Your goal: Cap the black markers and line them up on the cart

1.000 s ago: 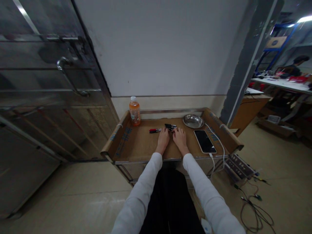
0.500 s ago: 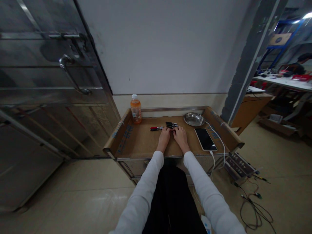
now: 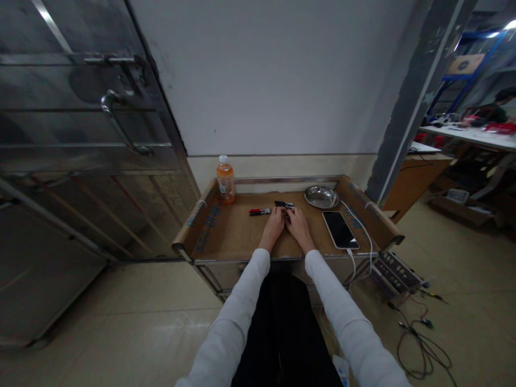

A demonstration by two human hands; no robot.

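My left hand (image 3: 275, 226) and my right hand (image 3: 297, 224) meet near the middle of the cardboard-lined cart top (image 3: 237, 236), fingers curled and fingertips close together. Something small and dark shows between them; the fingers hide most of it, so its kind is unclear. Just beyond my fingertips lies a black marker pen (image 3: 284, 205), partly covered. To the left of my left hand a red marker (image 3: 255, 210) and a black marker (image 3: 255, 214) rest side by side, touching or nearly so.
A bottle of orange drink (image 3: 226, 181) stands at the back left corner. At the right are a round steel dish (image 3: 321, 197) and a phone (image 3: 340, 230) with a white cable (image 3: 365, 230). Raised cardboard sides (image 3: 371, 215) edge the cart. A person (image 3: 494, 110) sits far right.
My hands have drawn slightly closer together, fingertips now meeting around the small dark item. The markers, bottle, dish and phone keep their places on the cart; the view has shifted slightly.
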